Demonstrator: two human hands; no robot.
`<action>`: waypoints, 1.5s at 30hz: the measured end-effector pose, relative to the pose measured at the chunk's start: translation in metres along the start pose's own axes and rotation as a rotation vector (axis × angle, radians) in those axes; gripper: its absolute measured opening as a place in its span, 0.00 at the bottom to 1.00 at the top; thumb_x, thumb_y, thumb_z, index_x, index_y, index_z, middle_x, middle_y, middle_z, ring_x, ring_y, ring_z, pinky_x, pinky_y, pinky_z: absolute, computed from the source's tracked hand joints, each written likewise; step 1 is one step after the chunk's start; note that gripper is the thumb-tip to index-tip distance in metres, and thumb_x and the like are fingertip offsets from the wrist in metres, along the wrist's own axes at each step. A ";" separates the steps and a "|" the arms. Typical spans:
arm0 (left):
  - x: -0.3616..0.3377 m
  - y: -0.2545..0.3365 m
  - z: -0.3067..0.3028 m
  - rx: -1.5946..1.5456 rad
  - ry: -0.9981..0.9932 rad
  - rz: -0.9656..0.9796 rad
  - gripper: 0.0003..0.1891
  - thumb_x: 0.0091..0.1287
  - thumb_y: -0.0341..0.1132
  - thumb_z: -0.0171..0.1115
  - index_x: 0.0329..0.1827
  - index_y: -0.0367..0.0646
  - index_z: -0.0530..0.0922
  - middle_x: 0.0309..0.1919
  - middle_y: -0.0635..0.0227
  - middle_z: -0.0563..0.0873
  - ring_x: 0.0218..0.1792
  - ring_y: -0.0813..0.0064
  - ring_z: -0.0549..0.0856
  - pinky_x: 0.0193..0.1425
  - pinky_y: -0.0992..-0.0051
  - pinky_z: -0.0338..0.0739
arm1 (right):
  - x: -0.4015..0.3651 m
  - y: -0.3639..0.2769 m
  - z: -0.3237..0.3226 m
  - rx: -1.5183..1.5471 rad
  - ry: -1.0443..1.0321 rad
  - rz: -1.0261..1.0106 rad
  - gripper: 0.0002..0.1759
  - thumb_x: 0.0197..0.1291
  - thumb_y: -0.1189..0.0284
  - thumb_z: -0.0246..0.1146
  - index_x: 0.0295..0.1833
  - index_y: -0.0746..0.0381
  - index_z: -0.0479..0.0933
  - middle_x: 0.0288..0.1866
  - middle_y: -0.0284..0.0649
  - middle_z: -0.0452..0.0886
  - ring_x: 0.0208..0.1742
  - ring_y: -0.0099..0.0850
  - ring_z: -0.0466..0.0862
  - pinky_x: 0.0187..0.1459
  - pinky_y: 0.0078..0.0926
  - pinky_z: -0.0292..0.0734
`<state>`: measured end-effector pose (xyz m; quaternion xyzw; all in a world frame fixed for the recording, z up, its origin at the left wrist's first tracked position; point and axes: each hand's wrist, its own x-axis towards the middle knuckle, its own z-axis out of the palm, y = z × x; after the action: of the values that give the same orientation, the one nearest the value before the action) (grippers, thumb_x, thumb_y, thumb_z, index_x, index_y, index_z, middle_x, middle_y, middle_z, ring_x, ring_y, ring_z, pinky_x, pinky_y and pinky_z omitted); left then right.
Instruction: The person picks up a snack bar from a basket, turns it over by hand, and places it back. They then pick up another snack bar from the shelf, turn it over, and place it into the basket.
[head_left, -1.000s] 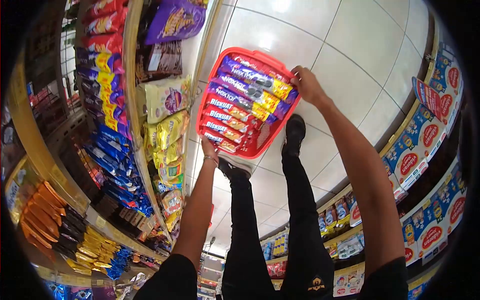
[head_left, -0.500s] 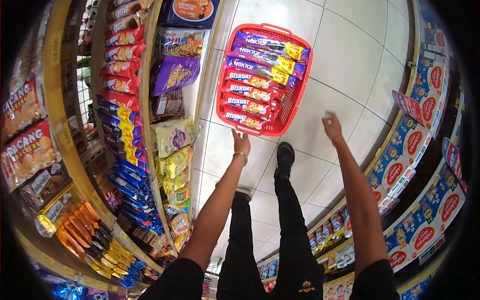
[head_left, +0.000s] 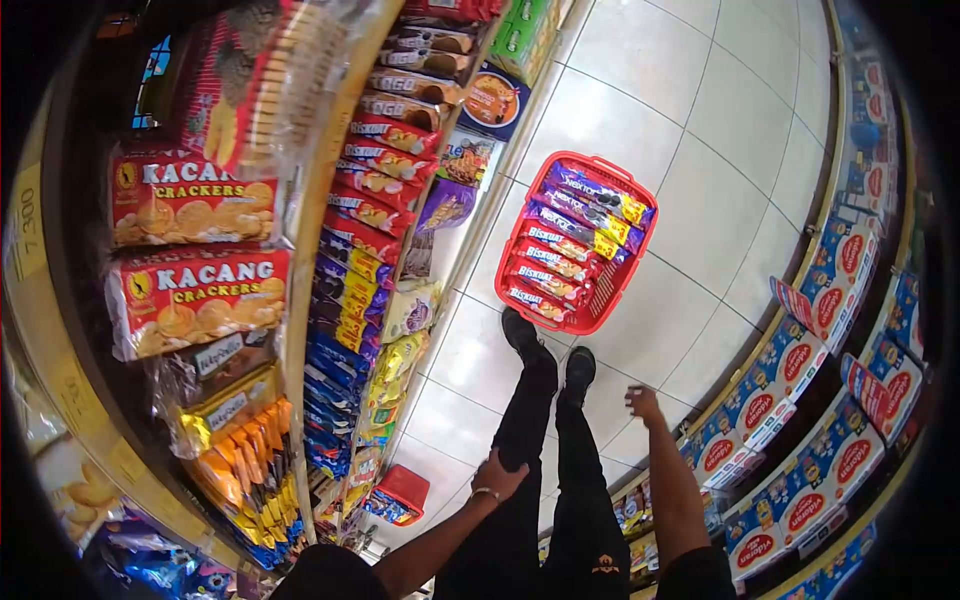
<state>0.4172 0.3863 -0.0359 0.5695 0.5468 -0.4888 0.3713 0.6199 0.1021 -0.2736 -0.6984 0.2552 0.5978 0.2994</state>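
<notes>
My left hand (head_left: 500, 476), with a bracelet at its wrist, lies against my black trouser leg near the left knee, its fingers stretched out and holding nothing. My right hand (head_left: 643, 402) hangs free over the floor to the right of my legs, loosely curled with fingers apart and nothing in it. Ahead of my shoes stands a red plastic basket (head_left: 604, 322) on the floor, apart from both hands. Inside it lie several red Biskuat biscuit packs (head_left: 548, 268) in a row and purple Nextar packs (head_left: 590, 200) behind them.
To the left, shelves carry Kacang crackers (head_left: 205, 300), Togo packs (head_left: 415, 82) and other snacks. Vidoran boxes (head_left: 750, 420) line the right shelves. A second red container (head_left: 405, 487) sits low at the left shelf. Pale floor tiles (head_left: 720, 170) run between the shelves.
My left hand has drawn back from beside the basket to my leg. My right hand sits lower in view. The left foot has come forward, and the view has turned toward the left shelves.
</notes>
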 end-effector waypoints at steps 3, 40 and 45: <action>0.021 0.006 -0.023 0.090 0.005 -0.058 0.44 0.54 0.61 0.62 0.70 0.45 0.65 0.56 0.45 0.80 0.58 0.47 0.79 0.63 0.56 0.73 | -0.007 -0.113 -0.004 -0.254 0.136 -0.344 0.16 0.57 0.73 0.63 0.51 0.63 0.78 0.30 0.44 0.85 0.31 0.28 0.85 0.36 0.27 0.80; -0.022 0.127 0.211 -0.320 0.087 -0.383 0.36 0.52 0.50 0.66 0.62 0.45 0.67 0.47 0.46 0.80 0.51 0.47 0.82 0.54 0.52 0.78 | 0.124 -0.373 -0.035 -0.087 0.480 -0.599 0.33 0.51 0.72 0.69 0.62 0.68 0.66 0.53 0.50 0.78 0.48 0.37 0.82 0.48 0.30 0.78; -0.019 0.122 0.215 -0.289 0.085 -0.362 0.36 0.52 0.51 0.66 0.63 0.46 0.65 0.48 0.46 0.80 0.51 0.47 0.82 0.54 0.52 0.78 | 0.108 -0.378 -0.043 0.003 0.259 -0.468 0.26 0.56 0.75 0.68 0.60 0.66 0.68 0.42 0.44 0.82 0.42 0.29 0.83 0.39 0.29 0.81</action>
<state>0.5062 0.1603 -0.0838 0.4231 0.7194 -0.4396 0.3321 0.9362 0.3316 -0.3332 -0.8087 0.1238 0.4175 0.3953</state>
